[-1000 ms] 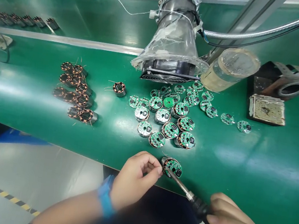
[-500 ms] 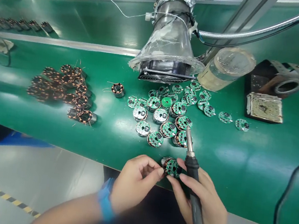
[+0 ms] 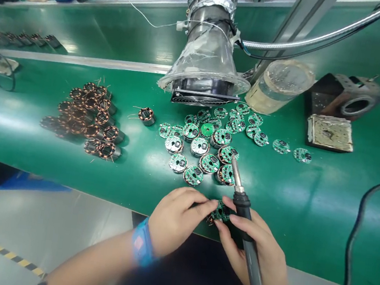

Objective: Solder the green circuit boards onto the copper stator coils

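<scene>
A motor stator topped by a round green circuit board sits at the bench's front edge, partly covered by fingers. My left hand has thumb and forefinger pinched together at the board's left edge; whatever is between the tips is hidden. With my right hand I grip a soldering iron, while thumb and fingertips also touch the stator's right side. The iron's tip points up and away, over a cluster of board-topped stators. Behind these lie loose round circuit boards.
Copper-wound stators are grouped at left, with a single stator nearer the middle. A fume-extraction hood hangs over the boards. To the right stand a cloudy container, an iron stand with sponge and a black cable.
My left hand has rolled over and moved slightly right and up, its fingertips now higher on the board's edge. My right hand still holds the iron. The whole view has shifted slightly.
</scene>
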Motion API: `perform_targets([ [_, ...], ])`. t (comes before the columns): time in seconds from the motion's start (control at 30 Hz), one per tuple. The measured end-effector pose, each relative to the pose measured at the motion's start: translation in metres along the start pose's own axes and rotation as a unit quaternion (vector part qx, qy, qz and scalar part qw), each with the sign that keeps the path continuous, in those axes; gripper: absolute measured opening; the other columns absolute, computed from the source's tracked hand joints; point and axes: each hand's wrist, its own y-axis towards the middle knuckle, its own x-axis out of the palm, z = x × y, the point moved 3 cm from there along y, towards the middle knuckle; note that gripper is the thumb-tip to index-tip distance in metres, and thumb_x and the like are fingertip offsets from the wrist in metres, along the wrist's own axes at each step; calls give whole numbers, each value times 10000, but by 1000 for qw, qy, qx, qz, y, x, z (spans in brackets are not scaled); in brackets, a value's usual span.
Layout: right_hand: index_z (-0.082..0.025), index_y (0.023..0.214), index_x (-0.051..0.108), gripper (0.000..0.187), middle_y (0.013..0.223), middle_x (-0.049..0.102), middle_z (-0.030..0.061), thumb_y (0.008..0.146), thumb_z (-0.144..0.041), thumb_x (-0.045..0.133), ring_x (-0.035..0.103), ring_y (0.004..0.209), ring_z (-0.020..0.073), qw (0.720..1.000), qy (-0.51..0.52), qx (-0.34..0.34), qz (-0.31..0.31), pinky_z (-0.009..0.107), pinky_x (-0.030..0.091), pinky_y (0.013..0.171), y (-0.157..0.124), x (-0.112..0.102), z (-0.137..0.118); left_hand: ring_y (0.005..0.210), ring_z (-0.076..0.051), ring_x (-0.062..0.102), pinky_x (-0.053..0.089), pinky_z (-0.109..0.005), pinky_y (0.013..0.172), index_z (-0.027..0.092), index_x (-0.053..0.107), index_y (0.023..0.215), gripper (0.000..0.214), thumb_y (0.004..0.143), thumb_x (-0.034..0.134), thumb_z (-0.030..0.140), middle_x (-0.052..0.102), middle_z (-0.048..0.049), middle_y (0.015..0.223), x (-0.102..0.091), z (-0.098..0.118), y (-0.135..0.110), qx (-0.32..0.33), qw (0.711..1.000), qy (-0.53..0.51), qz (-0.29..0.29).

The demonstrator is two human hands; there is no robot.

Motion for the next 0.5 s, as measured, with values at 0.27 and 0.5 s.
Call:
perform_targets([
  [0.27,-186,1145,441,495,1184,582,124,708,-37,618,541,1128,198,1000,12,0,-8,354,476,906,-3,-7,2,914,-161,620,529,-267,791,151,571,1177,304,894,461,141,642,-102,1007,-5,-7,-6,-88,987,-107,-77],
  [0.5,-176,1079,487,346,697,674,27,753,-59,500,628,814,176,996,83,2,-20,352,497,780,-16,-48,-8,799,-151,661,541,-225,715,162,709,817,85,789,628,162,701,-49,852,4,-12,-6,-321,906,-277,6],
])
